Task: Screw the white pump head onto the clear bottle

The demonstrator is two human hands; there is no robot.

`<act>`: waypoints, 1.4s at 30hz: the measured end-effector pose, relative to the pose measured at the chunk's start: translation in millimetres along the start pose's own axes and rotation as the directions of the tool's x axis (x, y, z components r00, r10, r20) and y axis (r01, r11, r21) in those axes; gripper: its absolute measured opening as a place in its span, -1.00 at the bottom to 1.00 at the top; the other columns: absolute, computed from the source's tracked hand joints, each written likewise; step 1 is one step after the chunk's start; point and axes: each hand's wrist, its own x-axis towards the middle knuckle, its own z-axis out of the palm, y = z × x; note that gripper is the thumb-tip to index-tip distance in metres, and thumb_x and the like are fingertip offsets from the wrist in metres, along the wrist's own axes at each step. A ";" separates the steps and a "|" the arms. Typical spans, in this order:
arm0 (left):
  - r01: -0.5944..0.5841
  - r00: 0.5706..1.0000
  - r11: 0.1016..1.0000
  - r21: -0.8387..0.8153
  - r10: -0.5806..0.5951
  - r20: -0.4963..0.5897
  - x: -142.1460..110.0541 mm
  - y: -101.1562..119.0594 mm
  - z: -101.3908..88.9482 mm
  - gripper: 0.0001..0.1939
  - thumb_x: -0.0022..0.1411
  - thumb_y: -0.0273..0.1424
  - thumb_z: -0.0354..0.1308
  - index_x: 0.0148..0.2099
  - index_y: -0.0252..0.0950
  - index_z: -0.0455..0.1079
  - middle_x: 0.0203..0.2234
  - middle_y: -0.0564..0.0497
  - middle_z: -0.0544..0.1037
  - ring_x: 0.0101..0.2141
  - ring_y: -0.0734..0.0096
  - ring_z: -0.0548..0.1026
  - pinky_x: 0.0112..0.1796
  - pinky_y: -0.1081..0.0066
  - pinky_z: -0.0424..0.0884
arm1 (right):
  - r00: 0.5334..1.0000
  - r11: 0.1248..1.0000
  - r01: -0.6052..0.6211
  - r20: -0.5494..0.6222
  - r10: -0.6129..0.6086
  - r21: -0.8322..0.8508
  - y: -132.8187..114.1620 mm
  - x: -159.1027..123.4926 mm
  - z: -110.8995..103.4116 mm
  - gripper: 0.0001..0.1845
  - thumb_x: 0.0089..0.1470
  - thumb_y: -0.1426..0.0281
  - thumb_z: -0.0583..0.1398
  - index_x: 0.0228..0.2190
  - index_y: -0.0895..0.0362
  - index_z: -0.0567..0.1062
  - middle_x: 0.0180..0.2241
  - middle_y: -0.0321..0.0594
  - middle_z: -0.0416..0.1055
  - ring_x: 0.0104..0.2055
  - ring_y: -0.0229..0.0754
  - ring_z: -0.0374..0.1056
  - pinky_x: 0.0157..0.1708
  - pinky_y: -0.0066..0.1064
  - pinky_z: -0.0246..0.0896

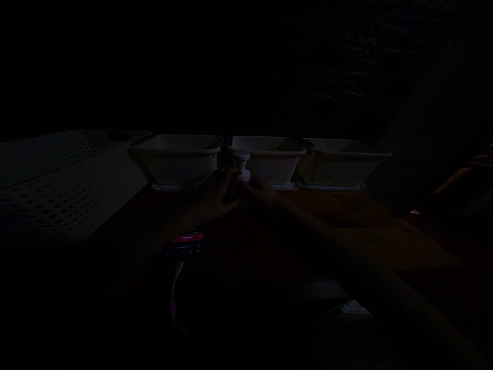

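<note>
Pretty dark scene, but the middle was readable enough. A white spool-shaped piece (pixel 242 165) stood roughly upright between the person's two hands, with a wide round top, a narrower neck and another wide part lower down. The left hand (pixel 224 189) was at its left side, partly open, thumb spread well away from the fingers and fingertips right up by the lower part. The right hand (pixel 262 193) came in from the right with its fingers reaching to the base of the piece. It looked partly curled, but it was too dark to tell how far open it was or how firmly either hand had hold of anything.

Behind the hands, on the far side of the wooden surface (pixel 346 210), three pale bins sat in a row: the left bin (pixel 183 164), the middle bin (pixel 273 164) and the right bin (pixel 335 167). The spool-shaped piece was in front of the middle one, toward its left end. Over on the left was a big white perforated basket (pixel 111 177).

Nearer the person, below the left forearm, a phone (pixel 187 244) lay with its screen lit, showing a red bar, and a white cable (pixel 174 282) with a pink section ran from near it. A pale flat item (pixel 356 307) showed by the right forearm, too dim to name.
</note>
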 end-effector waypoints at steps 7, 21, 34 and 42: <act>0.007 1.000 1.000 -0.010 -0.007 -0.013 -0.5 -0.8 1.7 -0.30 0.19 -0.26 0.24 0.27 -0.16 0.00 0.18 -0.17 0.31 0.14 0.02 0.36 0.07 0.08 0.39 | 1.000 1.000 0.002 0.019 -0.002 -0.007 -2.4 0.1 -0.6 -0.43 0.16 0.03 0.17 0.03 0.17 0.40 -0.02 -0.07 0.48 -0.01 -0.04 0.43 0.05 -0.15 0.34; -0.025 1.000 0.998 -0.062 0.025 0.006 1.0 -3.5 -1.4 -0.28 0.22 -0.19 0.23 0.31 -0.15 0.00 0.20 -0.14 0.30 0.15 0.06 0.36 0.06 0.11 0.39 | 0.997 0.971 -0.069 -0.007 0.073 0.228 -20.8 -4.0 2.9 -0.48 0.13 -0.02 0.17 -0.06 0.11 0.46 -0.01 -0.14 0.49 0.09 -0.05 0.39 0.17 -0.16 0.25; -0.020 0.989 0.999 -0.028 0.024 0.146 -0.3 2.0 -10.4 0.16 0.02 -0.06 0.39 0.44 -0.04 -0.30 0.36 -0.22 0.07 0.30 -0.12 0.13 0.16 -0.06 0.24 | 0.996 0.980 -0.066 -0.047 0.076 0.190 -11.0 0.6 -7.0 -0.36 0.18 -0.11 0.05 0.00 0.12 0.47 0.07 -0.10 0.45 0.15 -0.03 0.34 0.25 -0.09 0.14; -0.044 0.983 0.995 -0.088 0.059 0.177 -2.3 0.3 -6.3 0.24 0.02 -0.14 0.41 0.44 0.00 -0.43 0.41 -0.21 -0.09 0.36 -0.09 0.00 0.20 -0.06 0.21 | 0.991 0.971 -0.091 -0.075 0.111 0.223 -17.9 -0.2 -1.9 -0.32 0.13 -0.16 0.06 -0.04 0.13 0.50 0.05 -0.09 0.48 0.15 0.02 0.34 0.26 -0.04 0.10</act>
